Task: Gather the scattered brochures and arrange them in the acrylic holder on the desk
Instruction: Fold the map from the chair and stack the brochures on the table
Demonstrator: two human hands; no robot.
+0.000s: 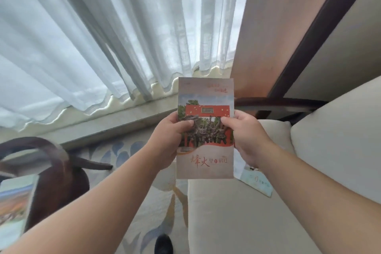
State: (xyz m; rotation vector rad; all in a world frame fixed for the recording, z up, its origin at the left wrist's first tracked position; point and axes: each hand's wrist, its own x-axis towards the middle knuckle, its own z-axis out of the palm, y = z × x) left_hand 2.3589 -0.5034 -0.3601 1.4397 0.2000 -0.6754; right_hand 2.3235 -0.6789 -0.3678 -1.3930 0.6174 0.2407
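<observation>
Above the sofa (pixel 226 216), left hand (pixel 170 140) and right hand (pixel 250 140) each pinch an edge of the brochure (pixel 206 97) (thumbs on its cover), which is best kept flat while collecting the second brochure (pixel 258 182)

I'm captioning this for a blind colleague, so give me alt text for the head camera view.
The left hand and right hand hold a brochure upright by its side edges, thumbs on its cover showing a red building. A second brochure lies on the beige sofa under the right forearm; sheer white curtains hang behind.
</observation>
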